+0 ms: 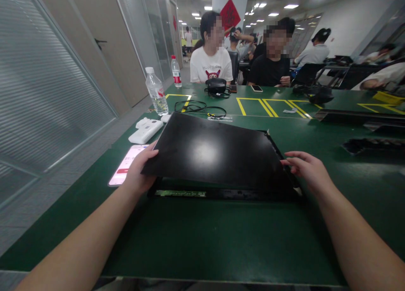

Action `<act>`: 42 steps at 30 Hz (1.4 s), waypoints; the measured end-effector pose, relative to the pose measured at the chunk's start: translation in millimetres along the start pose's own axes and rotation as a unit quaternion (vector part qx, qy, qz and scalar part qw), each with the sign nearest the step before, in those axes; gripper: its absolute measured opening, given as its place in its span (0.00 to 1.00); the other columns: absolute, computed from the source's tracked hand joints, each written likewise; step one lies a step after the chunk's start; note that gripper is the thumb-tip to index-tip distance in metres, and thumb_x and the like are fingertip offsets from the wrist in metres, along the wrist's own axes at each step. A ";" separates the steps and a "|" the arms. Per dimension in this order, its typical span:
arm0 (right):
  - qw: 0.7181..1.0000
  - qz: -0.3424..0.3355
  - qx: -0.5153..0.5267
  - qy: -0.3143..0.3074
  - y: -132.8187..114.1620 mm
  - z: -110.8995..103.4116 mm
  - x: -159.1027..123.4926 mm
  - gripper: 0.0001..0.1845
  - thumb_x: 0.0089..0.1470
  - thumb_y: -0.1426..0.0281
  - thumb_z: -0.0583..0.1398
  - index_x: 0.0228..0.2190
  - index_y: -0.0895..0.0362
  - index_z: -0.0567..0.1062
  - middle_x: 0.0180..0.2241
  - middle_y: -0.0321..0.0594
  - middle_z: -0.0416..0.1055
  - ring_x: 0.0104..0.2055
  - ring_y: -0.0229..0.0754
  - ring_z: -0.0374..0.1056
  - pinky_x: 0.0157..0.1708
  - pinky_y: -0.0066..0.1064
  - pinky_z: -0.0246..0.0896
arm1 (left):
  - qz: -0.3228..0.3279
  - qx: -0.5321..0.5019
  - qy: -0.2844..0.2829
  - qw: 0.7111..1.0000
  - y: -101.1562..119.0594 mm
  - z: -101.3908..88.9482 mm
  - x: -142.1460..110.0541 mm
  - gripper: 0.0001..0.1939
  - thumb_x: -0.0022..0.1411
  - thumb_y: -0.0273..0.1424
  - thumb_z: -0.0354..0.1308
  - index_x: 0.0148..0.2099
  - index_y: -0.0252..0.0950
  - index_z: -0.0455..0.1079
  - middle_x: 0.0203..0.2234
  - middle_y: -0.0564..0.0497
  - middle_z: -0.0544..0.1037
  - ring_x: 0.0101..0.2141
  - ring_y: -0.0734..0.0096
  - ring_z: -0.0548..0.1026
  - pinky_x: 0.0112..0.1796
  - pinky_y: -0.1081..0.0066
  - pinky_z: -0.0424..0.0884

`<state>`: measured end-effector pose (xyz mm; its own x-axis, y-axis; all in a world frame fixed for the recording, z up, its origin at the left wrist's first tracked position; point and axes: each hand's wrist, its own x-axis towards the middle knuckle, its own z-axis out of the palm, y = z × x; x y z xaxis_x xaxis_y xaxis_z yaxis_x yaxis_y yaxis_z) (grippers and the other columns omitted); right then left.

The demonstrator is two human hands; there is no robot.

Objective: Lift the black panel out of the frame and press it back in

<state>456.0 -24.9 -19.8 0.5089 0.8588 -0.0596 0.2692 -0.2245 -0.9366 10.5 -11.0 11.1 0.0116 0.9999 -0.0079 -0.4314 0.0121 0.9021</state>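
A glossy black screen panel is tilted over a black frame, its left side raised. My left hand grips the panel's left edge, thumb on top and the other fingers hidden beneath. On the opposite side, my right hand is by the right edge of the panel and frame, fingers partly bent and apart; whether the fingertips touch the edge is hard to tell. Along the frame's front side runs a green circuit strip. Under my left wrist area, a lit phone lies on the table.
Left of the panel lie a white device and a water bottle. A black cable stretches behind it. Dark strips rest at the right of the green table. Two people sit across, near a red-capped bottle.
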 end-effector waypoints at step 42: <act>0.994 -0.011 -0.109 0.019 -6.3 0.5 -4.2 0.11 0.40 0.63 0.67 0.30 0.52 0.81 0.22 0.38 0.73 0.23 0.42 0.64 0.23 0.34 0.57 | -0.056 0.038 -0.011 0.998 -14.0 -13.2 9.8 0.30 0.52 0.30 0.66 0.59 0.35 0.78 0.44 0.45 0.86 0.41 0.52 0.84 0.42 0.64 0.78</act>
<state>451.8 -26.9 -13.9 0.5303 0.8475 -0.0235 0.4493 -0.3043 -0.8400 4.7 -1.3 -7.4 0.0766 0.9919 -0.1014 -0.3574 0.1222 0.9259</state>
